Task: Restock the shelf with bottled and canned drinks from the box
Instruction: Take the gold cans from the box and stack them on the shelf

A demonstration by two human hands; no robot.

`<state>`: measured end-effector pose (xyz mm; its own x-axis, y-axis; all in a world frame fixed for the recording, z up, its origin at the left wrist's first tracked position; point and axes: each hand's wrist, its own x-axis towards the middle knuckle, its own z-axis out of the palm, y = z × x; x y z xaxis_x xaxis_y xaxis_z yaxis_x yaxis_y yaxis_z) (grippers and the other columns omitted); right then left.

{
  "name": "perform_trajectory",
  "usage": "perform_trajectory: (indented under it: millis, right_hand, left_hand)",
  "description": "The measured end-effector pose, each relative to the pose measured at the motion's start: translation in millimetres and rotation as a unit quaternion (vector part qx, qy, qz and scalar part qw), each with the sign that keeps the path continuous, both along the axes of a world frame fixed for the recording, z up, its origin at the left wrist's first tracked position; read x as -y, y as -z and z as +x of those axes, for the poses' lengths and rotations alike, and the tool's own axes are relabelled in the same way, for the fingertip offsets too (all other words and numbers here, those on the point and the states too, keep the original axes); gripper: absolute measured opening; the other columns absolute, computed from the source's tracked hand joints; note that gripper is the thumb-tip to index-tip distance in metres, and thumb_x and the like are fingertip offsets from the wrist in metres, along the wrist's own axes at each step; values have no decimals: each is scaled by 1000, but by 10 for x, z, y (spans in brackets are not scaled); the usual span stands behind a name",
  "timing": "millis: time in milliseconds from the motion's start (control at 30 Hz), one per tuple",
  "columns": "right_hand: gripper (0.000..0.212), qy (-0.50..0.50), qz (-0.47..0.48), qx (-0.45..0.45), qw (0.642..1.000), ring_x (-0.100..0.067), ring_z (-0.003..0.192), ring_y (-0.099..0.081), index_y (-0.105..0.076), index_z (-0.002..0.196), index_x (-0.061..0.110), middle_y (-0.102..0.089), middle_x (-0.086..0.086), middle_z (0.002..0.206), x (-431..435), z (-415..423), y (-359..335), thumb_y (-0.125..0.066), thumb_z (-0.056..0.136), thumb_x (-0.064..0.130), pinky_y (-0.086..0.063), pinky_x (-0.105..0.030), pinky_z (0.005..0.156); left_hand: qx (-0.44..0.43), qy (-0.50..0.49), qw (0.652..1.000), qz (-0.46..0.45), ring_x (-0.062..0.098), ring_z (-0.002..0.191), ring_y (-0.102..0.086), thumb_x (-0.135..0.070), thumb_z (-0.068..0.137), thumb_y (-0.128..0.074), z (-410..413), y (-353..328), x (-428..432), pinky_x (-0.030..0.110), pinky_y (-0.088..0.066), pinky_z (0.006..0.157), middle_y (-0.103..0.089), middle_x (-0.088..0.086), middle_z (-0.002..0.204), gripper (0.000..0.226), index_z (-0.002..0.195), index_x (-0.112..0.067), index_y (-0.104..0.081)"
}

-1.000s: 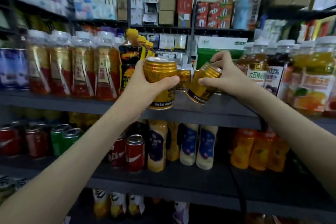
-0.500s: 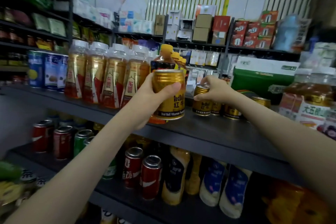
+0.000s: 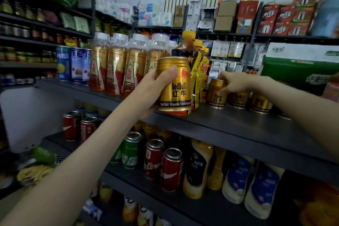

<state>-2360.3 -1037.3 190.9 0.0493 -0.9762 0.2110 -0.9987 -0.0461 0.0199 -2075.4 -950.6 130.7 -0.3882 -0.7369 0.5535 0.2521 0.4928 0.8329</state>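
My left hand [image 3: 153, 88] is wrapped around a gold Red Bull can [image 3: 174, 86], held upright just above the front edge of the dark upper shelf [image 3: 238, 124]. Farther back on that shelf, my right hand [image 3: 233, 82] grips the top of a second gold can [image 3: 216, 94], which stands upright on the shelf. Two more gold cans [image 3: 259, 102] stand to its right, partly hidden behind my right wrist. The box is out of view.
Tall amber bottles with white caps [image 3: 117, 66] and yellow-capped dark bottles [image 3: 189, 49] stand left of the cans. A green and white carton [image 3: 300, 68] fills the shelf's right end. Red and green cans [image 3: 154, 158] and cream bottles [image 3: 236, 180] line the lower shelf.
My right hand has set its tilted can upright deeper on the shelf and still grips its top. The left hand with its can has dropped slightly towards the shelf edge. The camera has shifted.
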Motion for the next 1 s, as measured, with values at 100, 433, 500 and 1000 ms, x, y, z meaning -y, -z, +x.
perform_trajectory:
  millis: [100,433,500,1000]
  right_hand:
    - [69,7,-39,-46,998,-28,121,-47,-39,135,20,-55,-6,128,-9,1,-12,-64,81,54,-27,-46,111]
    - [63,77,-79,-90,990,-32,125,-43,-54,115,15,-60,-9,114,362,-15,26,-60,78,66,-11,-50,112]
    - [55,86,-83,-87,989,-33,128,-41,-54,108,16,-60,-10,116,408,-32,66,-61,79,62,-12,-52,112]
    - [53,22,-136,-140,981,-34,114,-51,-30,142,9,-52,-19,127,349,21,265,-53,94,15,-41,-35,82]
  left_hand:
    - [33,-14,999,-18,6,79,-71,-42,71,-54,20,0,2,22,-56,69,-74,-12,80,34,100,-24,-56]
    - [40,-38,998,-31,14,98,-69,-50,72,-69,82,29,68,36,-53,89,-73,-5,101,45,109,-28,-56]
    - [26,-47,998,-39,15,98,-69,-52,70,-73,60,14,69,36,-54,87,-73,-4,102,50,110,-27,-57]
    - [-23,-30,999,-26,13,93,-70,-46,69,-67,-46,10,105,30,-56,79,-74,-9,93,43,107,-27,-57]
